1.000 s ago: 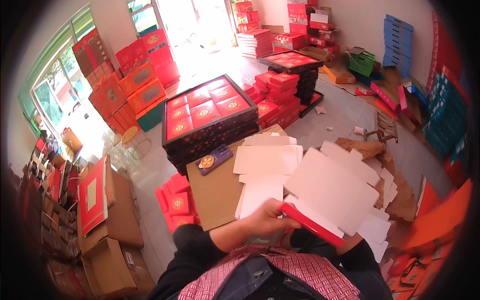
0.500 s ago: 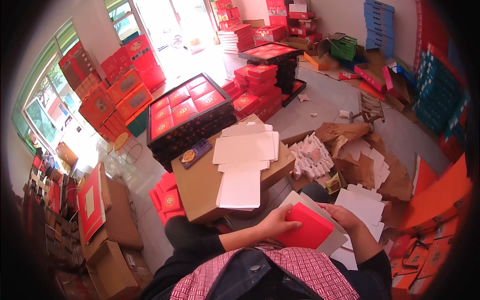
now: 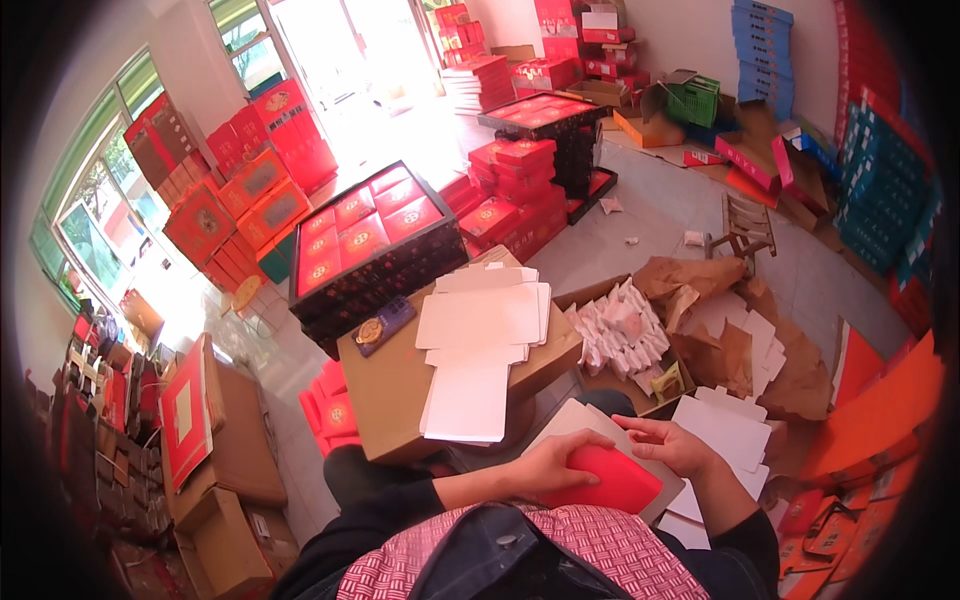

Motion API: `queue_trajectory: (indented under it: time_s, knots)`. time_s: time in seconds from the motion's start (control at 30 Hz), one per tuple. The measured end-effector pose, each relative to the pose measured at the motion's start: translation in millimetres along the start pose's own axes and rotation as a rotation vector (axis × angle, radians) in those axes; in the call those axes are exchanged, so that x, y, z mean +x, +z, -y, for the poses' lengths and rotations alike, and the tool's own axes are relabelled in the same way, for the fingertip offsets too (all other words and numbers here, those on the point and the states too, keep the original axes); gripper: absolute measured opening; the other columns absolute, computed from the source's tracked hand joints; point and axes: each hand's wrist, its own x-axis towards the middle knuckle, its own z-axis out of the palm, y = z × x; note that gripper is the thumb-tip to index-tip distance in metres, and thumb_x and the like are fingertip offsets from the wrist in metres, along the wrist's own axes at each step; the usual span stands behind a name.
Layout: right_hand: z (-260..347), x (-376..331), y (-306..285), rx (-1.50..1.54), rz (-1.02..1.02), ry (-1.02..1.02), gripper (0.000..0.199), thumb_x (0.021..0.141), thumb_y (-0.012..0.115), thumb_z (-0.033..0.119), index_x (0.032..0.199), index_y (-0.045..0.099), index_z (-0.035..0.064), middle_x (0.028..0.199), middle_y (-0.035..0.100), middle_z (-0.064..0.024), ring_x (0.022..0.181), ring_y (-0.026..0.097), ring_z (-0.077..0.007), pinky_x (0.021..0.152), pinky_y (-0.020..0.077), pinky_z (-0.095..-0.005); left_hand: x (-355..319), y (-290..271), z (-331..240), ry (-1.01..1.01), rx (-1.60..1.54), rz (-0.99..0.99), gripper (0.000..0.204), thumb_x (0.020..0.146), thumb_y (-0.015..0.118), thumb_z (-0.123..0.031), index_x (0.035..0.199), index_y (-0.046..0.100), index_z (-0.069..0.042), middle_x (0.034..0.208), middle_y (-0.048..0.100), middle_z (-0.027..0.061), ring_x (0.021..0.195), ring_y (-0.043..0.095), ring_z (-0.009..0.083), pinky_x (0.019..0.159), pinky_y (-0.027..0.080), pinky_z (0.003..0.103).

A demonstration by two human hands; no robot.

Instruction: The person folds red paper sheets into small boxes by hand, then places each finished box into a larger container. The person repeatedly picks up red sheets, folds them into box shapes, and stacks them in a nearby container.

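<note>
Over my lap is a cardboard piece, with a bright red panel towards me and greyish board showing behind it. My left hand is closed on it, fingers across the top of the red panel. My right hand lies at the board's upper right edge, its fingers stretched out and a little apart; its thumb is not clear. In front of me, flat white box blanks lie stacked on a brown carton. More white blanks are beside my right hand.
A purple packet lies on the carton. Behind it stands a black tray of red boxes. An open box of small white sachets sits right of the carton, beside crumpled brown paper. Orange boxes crowd the right side.
My left hand has slid up and over the red panel. My right hand has loosened from the board's edge, its fingers now stretched out. The view has shifted slightly.
</note>
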Motion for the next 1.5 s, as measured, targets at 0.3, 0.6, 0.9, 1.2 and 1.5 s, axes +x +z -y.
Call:
queue_trajectory:
  time_s: [0.3,0.6,0.9,1.2,1.5]
  knots:
    - [6.4,0.0,16.0,-0.151,-0.126,0.031,0.054,0.089,0.062,0.005,0.14,0.045,0.0078,0.119,0.061,-0.0061,0.103,0.057,-0.0099,0.09,0.0463,-0.0258,3.6,1.6,14.9,-0.094,-0.174,-0.073,0.048,0.073,0.08,-0.017,0.113,0.053,-0.008,0.107,0.06,0.0079,0.101,0.057,0.0189,0.091,0.045,0.031]
    - [6.3,-0.7,6.8,-0.579,-0.193,-0.182,0.046,0.094,0.055,0.018,0.138,0.048,0.0089,0.13,0.057,-0.0133,0.114,0.055,-0.0174,0.098,0.0404,-0.0298,17.5,-0.5,3.8,-0.254,-0.173,-0.06,0.045,0.072,0.082,-0.018,0.108,0.057,-0.008,0.094,0.062,0.0063,0.091,0.057,0.0149,0.083,0.049,0.03]
    - [-4.4,-2.1,22.4,-0.484,-0.209,-0.071,0.042,0.097,0.046,0.014,0.139,0.048,0.012,0.107,0.058,-0.0054,0.097,0.052,-0.0131,0.09,0.0405,-0.0263,1.0,7.0,4.6,-0.264,-0.339,-0.112,0.042,0.074,0.08,-0.005,0.106,0.053,-0.006,0.094,0.059,0.0026,0.09,0.057,0.0107,0.081,0.049,0.026]
    - [-5.1,18.3,36.5,-0.666,-0.233,-0.106,0.042,0.095,0.048,0.016,0.137,0.051,0.0129,0.105,0.058,-0.0094,0.099,0.053,-0.0221,0.091,0.0405,-0.032,1.8,4.3,9.3,-0.238,-0.297,-0.163,0.044,0.073,0.08,-0.005,0.108,0.052,-0.006,0.094,0.059,0.0032,0.089,0.058,0.0112,0.079,0.05,0.027]
    - [-0.8,19.4,41.5,-0.668,-0.2,-0.064,0.043,0.096,0.046,0.015,0.139,0.049,0.0143,0.106,0.057,-0.0094,0.103,0.051,-0.0218,0.094,0.0394,-0.0314,1.9,3.2,-5.7,-0.624,-0.724,-0.209,0.031,0.08,0.074,-0.006,0.107,0.061,0.001,0.1,0.068,0.0121,0.089,0.067,0.0172,0.079,0.055,0.029]
